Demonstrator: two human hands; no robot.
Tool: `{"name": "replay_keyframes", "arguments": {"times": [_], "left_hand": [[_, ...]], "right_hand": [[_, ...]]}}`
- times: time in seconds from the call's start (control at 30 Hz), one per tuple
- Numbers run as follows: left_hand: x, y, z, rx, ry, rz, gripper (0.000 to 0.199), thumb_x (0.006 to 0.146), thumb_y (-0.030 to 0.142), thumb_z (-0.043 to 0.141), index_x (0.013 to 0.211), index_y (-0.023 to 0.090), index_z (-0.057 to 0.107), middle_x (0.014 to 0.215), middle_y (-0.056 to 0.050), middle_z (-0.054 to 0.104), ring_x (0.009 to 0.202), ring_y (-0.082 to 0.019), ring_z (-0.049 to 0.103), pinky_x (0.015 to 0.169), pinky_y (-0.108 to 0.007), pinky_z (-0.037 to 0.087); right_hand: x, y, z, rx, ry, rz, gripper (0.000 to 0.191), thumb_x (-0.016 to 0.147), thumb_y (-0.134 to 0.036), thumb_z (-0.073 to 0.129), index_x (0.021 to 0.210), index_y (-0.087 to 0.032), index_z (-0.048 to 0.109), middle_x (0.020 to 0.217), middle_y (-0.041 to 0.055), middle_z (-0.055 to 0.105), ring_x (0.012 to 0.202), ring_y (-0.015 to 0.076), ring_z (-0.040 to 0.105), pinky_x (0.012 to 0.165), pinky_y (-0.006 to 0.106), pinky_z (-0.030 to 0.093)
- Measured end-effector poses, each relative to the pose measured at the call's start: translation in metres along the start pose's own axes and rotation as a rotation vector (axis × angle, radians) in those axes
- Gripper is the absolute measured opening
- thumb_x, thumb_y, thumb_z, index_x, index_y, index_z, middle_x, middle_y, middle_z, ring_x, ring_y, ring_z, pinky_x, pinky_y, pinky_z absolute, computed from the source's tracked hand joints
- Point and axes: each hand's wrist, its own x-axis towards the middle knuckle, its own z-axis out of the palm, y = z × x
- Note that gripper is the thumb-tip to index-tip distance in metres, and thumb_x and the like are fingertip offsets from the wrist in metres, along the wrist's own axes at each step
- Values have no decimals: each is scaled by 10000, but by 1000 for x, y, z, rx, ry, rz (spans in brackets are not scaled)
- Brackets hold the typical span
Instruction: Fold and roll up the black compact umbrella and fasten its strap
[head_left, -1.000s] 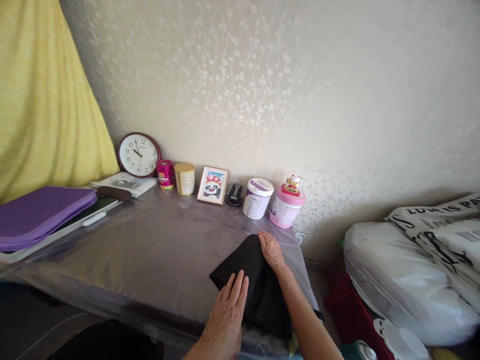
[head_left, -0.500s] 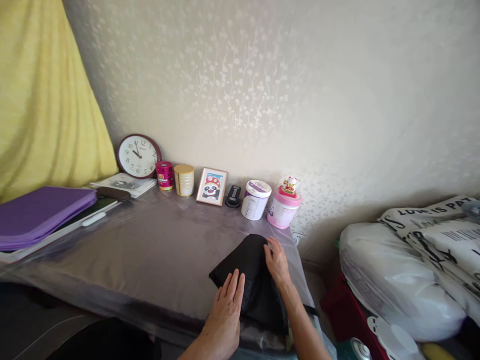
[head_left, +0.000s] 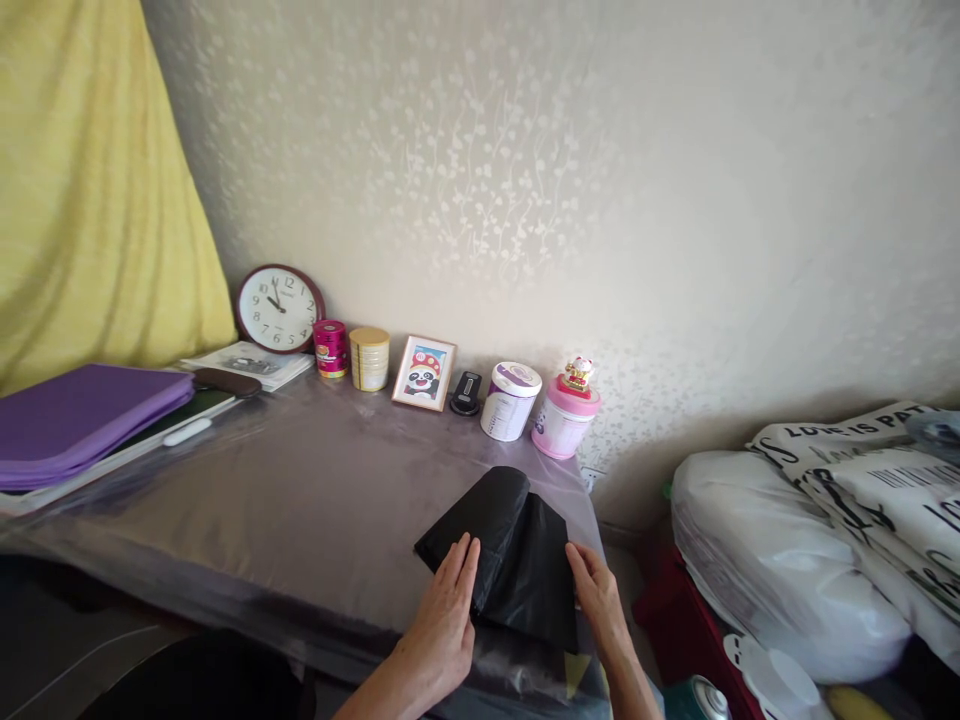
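Note:
A thin black sheet (head_left: 499, 540), folded over on itself and rounded at its far end, lies near the right front edge of the table. My left hand (head_left: 448, 605) rests flat on its left part, fingers stretched out and pointing away from me. On the right, my right hand (head_left: 596, 590) pinches the sheet's right edge between thumb and fingers. The sheet's near part reaches the table's front edge.
Along the wall stand a clock (head_left: 279, 309), a magenta can (head_left: 331, 349), a yellow-lidded tin (head_left: 370, 359), a picture frame (head_left: 424, 373), a white tub (head_left: 511, 402) and a pink tub (head_left: 562, 420). Purple folders (head_left: 90, 415) lie left. White bags (head_left: 780, 560) stand beyond the right edge.
My right hand has moved from the sheet's far rounded end toward me and right, onto its right edge. That side of the sheet is now spread wider. My left hand has shifted slightly.

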Motion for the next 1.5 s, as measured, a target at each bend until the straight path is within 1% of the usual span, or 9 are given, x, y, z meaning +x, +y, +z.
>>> {"name": "replay_keyframes", "arguments": {"times": [0.1, 0.27, 0.47, 0.57, 0.7, 1.0, 1.17, 1.3, 1.5], "left_hand": [[-1, 3, -1, 35, -3, -3, 846, 629, 1, 358, 1420, 122, 83, 1506, -67, 50, 1369, -179, 89, 1119, -341, 172], [-2, 3, 0, 64, -9, -9, 865, 613, -6, 359, 1421, 126, 77, 1505, -69, 57, 1368, -189, 95, 1117, -354, 185], [-2, 4, -2, 74, -18, -14, 865, 622, -12, 358, 1422, 128, 60, 1506, -56, 34, 1368, -189, 84, 1114, -345, 192], [-1, 5, -3, 92, -31, -18, 866, 614, -18, 360, 1420, 115, 70, 1504, -66, 40, 1368, -192, 86, 1115, -344, 184], [-1, 6, -4, 105, -31, -23, 873, 607, -19, 365, 1419, 108, 72, 1502, -71, 29, 1368, -204, 76, 1114, -347, 187], [1, 4, 1, 187, -24, -10, 890, 573, -18, 382, 1411, 80, 99, 1501, -94, 40, 1369, -200, 46, 1120, -350, 170], [3, 0, 3, 234, -7, -24, 859, 579, 20, 407, 1401, 71, 161, 1497, -100, 80, 1365, -210, 106, 1114, -356, 194], [2, 4, -7, 275, -79, -77, 758, 616, 66, 436, 1357, 38, 282, 1472, -152, 183, 1344, -251, 199, 1097, -374, 220], [0, 4, -8, 290, -39, -101, 632, 660, 103, 436, 1289, 66, 395, 1403, -149, 345, 1304, -246, 294, 1081, -366, 229]], "right_hand": [[-3, -10, 1, -79, 87, -93, 443, 669, -580, 495, 798, -187, 652, 655, 47, 656, 641, 225, 611, 610, 317, 457], [-3, -15, 5, -164, 137, -127, 376, 700, -558, 503, 804, -227, 648, 611, 23, 640, 593, 212, 596, 581, 301, 423], [-6, -22, 8, 135, -58, -24, 405, 697, -570, 553, 760, -183, 652, 597, 11, 625, 597, 202, 584, 534, 278, 435], [-12, -34, 6, 394, -179, 42, 425, 709, -540, 577, 887, -164, 666, 689, 26, 662, 620, 197, 599, 552, 277, 462], [-13, -56, 8, 494, -196, 21, 451, 713, -518, 599, 994, -169, 651, 766, 30, 679, 681, 202, 615, 590, 270, 474], [1, -86, 46, 492, -254, -80, 494, 738, -544, 558, 1015, -141, 632, 745, 38, 670, 680, 189, 602, 580, 265, 476], [7, -94, 72, 549, -289, -84, 495, 744, -517, 554, 1057, -138, 607, 757, 40, 680, 687, 188, 622, 622, 283, 497], [15, -91, 91, 463, -276, -104, 523, 752, -515, 526, 1091, -121, 590, 760, 47, 683, 670, 186, 625, 600, 282, 495], [29, -83, 106, 99, -184, -236, 425, 766, -423, 522, 1051, -119, 603, 676, 36, 682, 668, 192, 631, 593, 279, 468]]}}
